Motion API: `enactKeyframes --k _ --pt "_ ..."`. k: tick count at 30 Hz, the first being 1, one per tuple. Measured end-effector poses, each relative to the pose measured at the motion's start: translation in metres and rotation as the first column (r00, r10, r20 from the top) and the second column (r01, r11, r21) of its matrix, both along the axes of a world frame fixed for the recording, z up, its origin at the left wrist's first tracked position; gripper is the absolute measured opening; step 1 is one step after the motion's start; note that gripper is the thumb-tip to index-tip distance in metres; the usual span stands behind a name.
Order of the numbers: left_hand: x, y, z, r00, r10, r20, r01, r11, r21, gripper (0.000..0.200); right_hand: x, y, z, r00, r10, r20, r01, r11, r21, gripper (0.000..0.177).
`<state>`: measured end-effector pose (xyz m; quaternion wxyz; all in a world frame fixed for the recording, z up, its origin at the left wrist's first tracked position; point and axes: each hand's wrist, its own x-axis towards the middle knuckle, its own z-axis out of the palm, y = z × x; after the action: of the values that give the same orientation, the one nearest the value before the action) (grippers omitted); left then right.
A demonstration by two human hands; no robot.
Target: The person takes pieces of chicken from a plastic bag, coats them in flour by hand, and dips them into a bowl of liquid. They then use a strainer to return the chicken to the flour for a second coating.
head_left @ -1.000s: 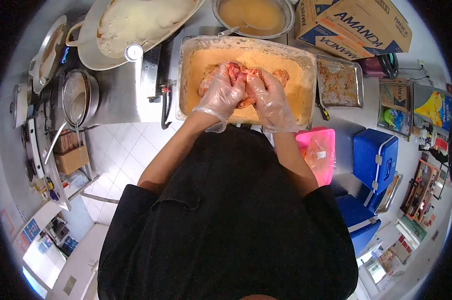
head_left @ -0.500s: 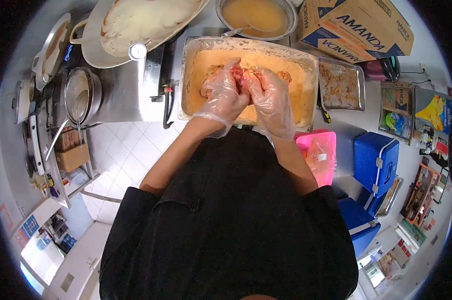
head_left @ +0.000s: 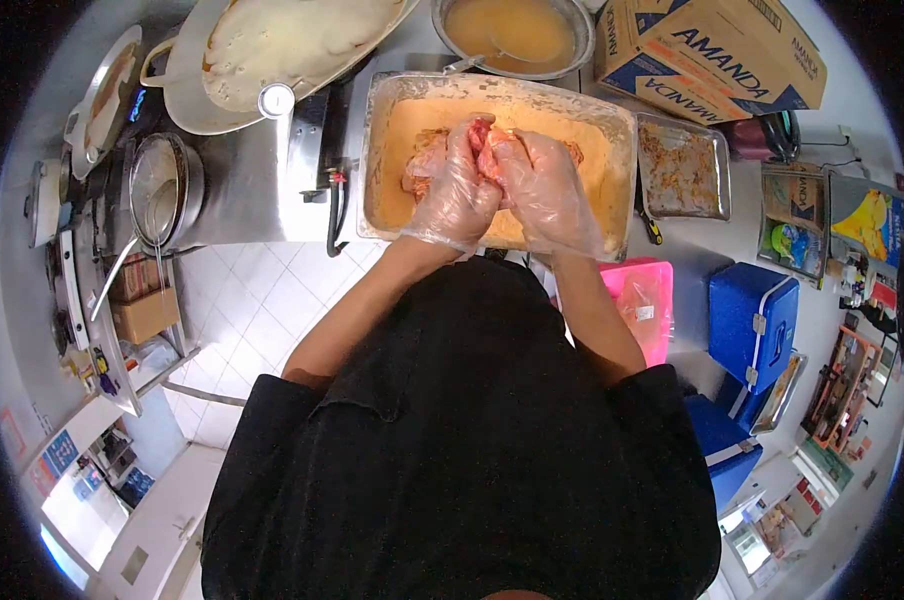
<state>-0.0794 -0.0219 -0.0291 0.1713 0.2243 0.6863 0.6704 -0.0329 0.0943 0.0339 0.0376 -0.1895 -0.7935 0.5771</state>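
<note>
Gloved fingers (head_left: 464,140) of the left hand (head_left: 459,195) and right hand (head_left: 547,190) curl closed together around a reddish piece of meat (head_left: 484,133), held over the orange batter in the metal tray (head_left: 370,150) on the table (head_left: 242,190). A smaller tray (head_left: 680,165) sits just beside it, with a cardboard box (head_left: 717,50) beyond

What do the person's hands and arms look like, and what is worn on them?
Both the left hand and the right hand wear thin, clear, crinkled plastic gloves that end loosely at the wrists. The forearms are bare. Short black sleeves cover the upper arms.
</note>
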Motion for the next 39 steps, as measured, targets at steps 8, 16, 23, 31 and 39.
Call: enactKeyframes --k 8,16,23,31,39 --pt "-0.003 -0.005 0.014 0.992 -0.107 0.066 0.1 0.99 0.099 0.061 -0.003 -0.018 0.003 0.959 -0.283 -0.001 0.262 0.888 -0.378 0.031" --pt "0.005 0.007 0.007 0.941 -0.046 0.336 -0.053 0.958 0.28 0.059 -0.004 -0.02 -0.022 0.917 -0.393 -0.068 0.326 0.837 -0.44 0.031" --pt "-0.003 0.017 0.004 0.789 -0.013 0.614 -0.201 0.939 0.279 0.056 -0.007 -0.022 -0.03 0.896 -0.442 -0.048 0.21 0.516 -0.831 0.03" --pt "-0.005 0.023 0.008 0.738 -0.075 0.671 -0.195 0.928 0.318 0.047 -0.021 -0.021 -0.03 0.804 -0.586 0.097 0.309 0.272 -0.911 0.032" --pt "-0.034 0.018 -0.026 0.988 -0.118 0.103 0.145 0.938 -0.315 0.047 0.009 0.029 -0.118 0.914 -0.254 -0.316 0.293 0.953 0.081 0.038"
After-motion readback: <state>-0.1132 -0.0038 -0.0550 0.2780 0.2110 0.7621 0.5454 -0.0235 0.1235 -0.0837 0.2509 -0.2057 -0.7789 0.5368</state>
